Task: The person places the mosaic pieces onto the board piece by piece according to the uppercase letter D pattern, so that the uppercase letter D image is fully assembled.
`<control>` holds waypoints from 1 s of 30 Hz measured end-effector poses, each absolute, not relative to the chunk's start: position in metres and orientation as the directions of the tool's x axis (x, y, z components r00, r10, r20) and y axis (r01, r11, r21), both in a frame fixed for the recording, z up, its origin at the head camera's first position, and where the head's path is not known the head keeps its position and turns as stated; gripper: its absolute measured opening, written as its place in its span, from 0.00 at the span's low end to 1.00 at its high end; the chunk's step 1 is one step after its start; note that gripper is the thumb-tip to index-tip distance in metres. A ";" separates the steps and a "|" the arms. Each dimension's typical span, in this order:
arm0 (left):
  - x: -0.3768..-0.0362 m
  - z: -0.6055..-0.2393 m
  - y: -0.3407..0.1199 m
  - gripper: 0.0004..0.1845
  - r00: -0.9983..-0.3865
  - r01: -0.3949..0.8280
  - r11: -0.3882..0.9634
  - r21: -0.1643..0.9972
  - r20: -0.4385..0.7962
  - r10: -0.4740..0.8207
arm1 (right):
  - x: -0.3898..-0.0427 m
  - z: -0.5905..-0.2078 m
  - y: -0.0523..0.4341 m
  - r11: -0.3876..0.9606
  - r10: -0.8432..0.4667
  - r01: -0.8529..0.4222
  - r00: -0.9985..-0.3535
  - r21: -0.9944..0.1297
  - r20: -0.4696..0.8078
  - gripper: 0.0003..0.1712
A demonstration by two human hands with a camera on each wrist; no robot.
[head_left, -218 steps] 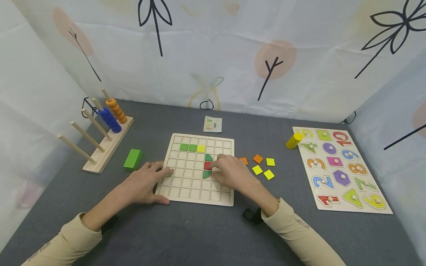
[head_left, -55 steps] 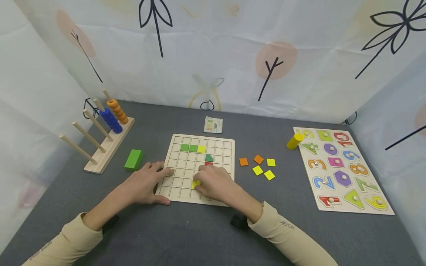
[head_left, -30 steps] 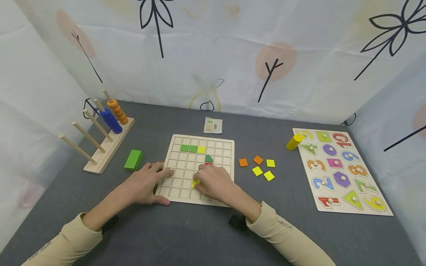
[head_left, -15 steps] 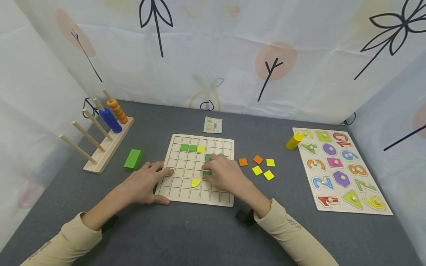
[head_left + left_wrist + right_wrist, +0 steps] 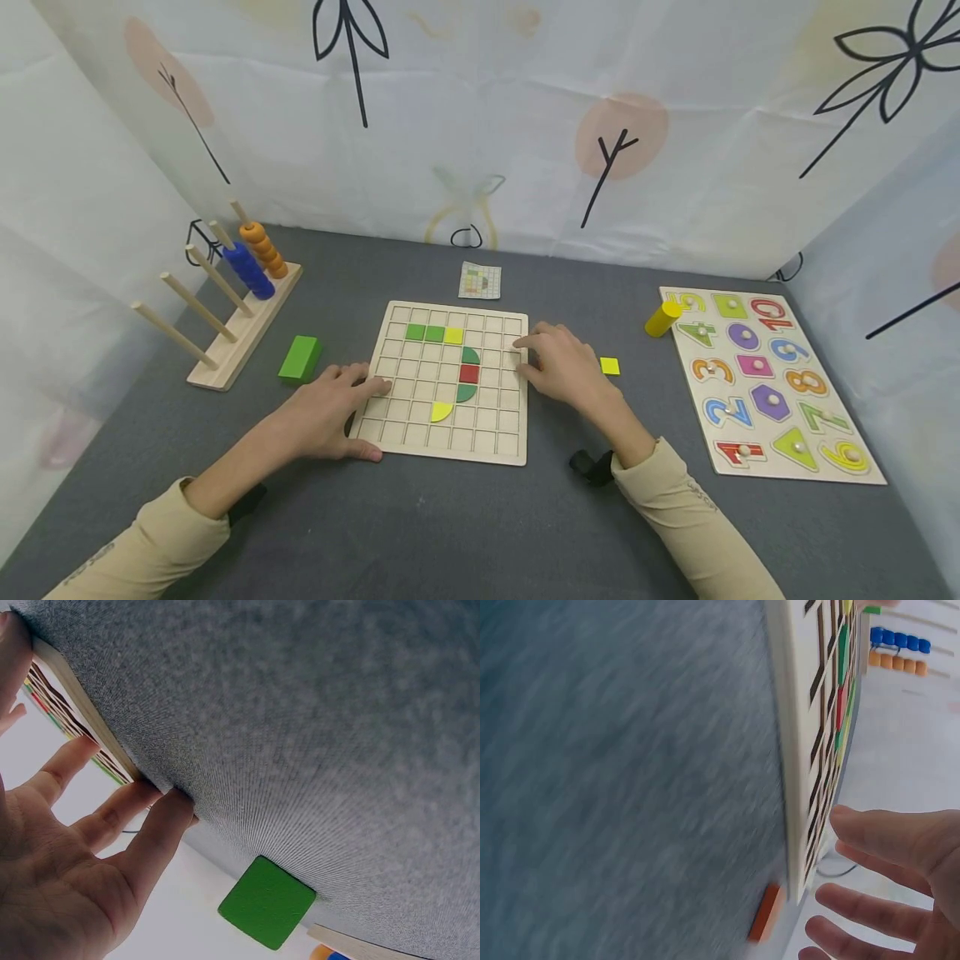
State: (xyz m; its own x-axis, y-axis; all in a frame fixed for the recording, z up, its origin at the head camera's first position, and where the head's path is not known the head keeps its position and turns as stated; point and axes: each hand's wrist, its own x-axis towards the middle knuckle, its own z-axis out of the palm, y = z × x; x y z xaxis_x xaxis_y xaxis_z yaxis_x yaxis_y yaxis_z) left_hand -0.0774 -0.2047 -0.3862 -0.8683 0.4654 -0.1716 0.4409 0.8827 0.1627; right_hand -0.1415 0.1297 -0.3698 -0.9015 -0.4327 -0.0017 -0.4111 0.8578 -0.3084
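A wooden grid board (image 5: 408, 392) lies in the middle of the grey table. It holds two green squares (image 5: 424, 332), a yellow square (image 5: 453, 335), a green quarter-round (image 5: 470, 357), a red square (image 5: 468, 373), another green quarter-round (image 5: 466, 392) and a yellow quarter-round (image 5: 442, 411). My left hand (image 5: 330, 412) rests flat on the board's left edge, fingers straight (image 5: 112, 817). My right hand (image 5: 558, 362) hovers by the board's right edge with fingers spread (image 5: 877, 889) and holds nothing. It covers most of the loose tiles; a yellow tile (image 5: 610, 365) and an orange tile (image 5: 766, 913) show.
A green block (image 5: 300, 358) and a peg rack with blue and orange rings (image 5: 240, 287) stand at the left. A pattern card (image 5: 479, 280) lies behind the board. A yellow cylinder (image 5: 663, 317) and a number puzzle (image 5: 765, 379) sit at the right. Printed curtains close in three sides.
My right hand set the yellow quarter-round into the board, let go, and moved right off the board to the loose tiles. The left hand has not moved.
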 end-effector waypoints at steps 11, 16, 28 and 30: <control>-0.077 -0.386 -0.205 0.50 -0.869 0.442 0.881 0.168 -0.163 0.467 | -0.143 -0.375 0.148 0.872 -0.413 -0.372 -0.908 -0.319 -0.069 0.21; -0.077 -0.386 -0.204 0.50 -0.866 0.446 0.878 0.174 -0.162 0.472 | -0.143 -0.378 0.152 0.870 -0.416 -0.374 -0.906 -0.321 -0.073 0.19; -0.077 -0.386 -0.204 0.50 -0.866 0.443 0.878 0.181 -0.167 0.471 | -0.136 -0.374 0.153 0.883 -0.390 -0.342 -0.916 -0.321 -0.095 0.20; -0.077 -0.386 -0.204 0.50 -0.867 0.443 0.878 0.181 -0.165 0.471 | -0.134 -0.373 0.151 0.881 -0.389 -0.339 -0.916 -0.331 -0.096 0.20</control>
